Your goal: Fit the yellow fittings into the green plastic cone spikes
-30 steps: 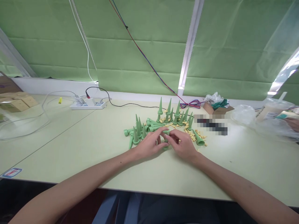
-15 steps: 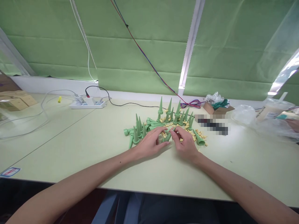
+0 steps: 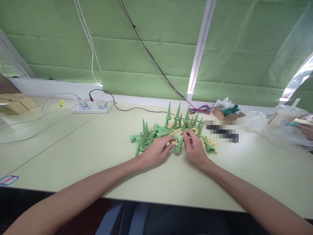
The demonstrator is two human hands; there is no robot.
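My right hand (image 3: pixel 195 148) pinches a green plastic cone spike (image 3: pixel 180 144) near its pointed end. The spike leans, with its wide collared end low over the table. My left hand (image 3: pixel 157 150) is to its left, apart from the spike, thumb and index finger curled around a small yellow plastic piece (image 3: pixel 174 142). Behind the hands, several green spikes (image 3: pixel 168 112) stand upright on their wide ends. Other green spikes (image 3: pixel 163 132) lie in a heap, partly hidden by my left hand. Small yellow pieces (image 3: pixel 210 141) are scattered among them and to the right.
A power strip (image 3: pixel 91 109) with plugs and cables lies at the back left. Toward the right are a blurred-out dark object (image 3: pixel 222 131), a small cardboard box (image 3: pixel 228 115), a plastic bag (image 3: pixel 255 120) and a drink cup (image 3: pixel 285 116). Another person's hand (image 3: pixel 305 130) shows at the right edge.
My left hand has drawn back slightly left from the spike, its fingers now apart from it. My right hand keeps the spike, which now stands more steeply and shows more fully.
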